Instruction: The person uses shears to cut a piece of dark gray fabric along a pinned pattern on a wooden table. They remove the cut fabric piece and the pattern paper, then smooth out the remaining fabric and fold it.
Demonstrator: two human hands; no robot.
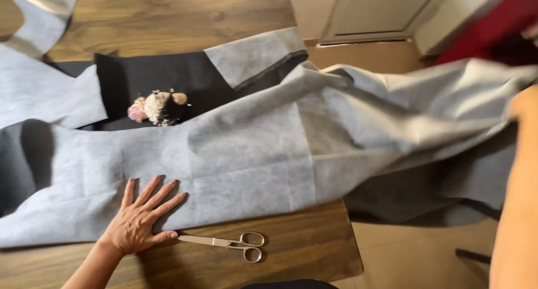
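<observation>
Left hand (137, 222): fingers spread, palm flat on grey fabric (252, 154) | scissors (227, 244) just right | right hand: blurred forearm only, state indeterminate.

left hand (137, 222) flat, fingers (162, 196) spread | right forearm (518, 210) blurred, hand unseen

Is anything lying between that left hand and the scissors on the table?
Nothing visible. The left hand lies flat on the grey fabric, and the scissors lie on bare wooden table just beside its thumb.
</observation>
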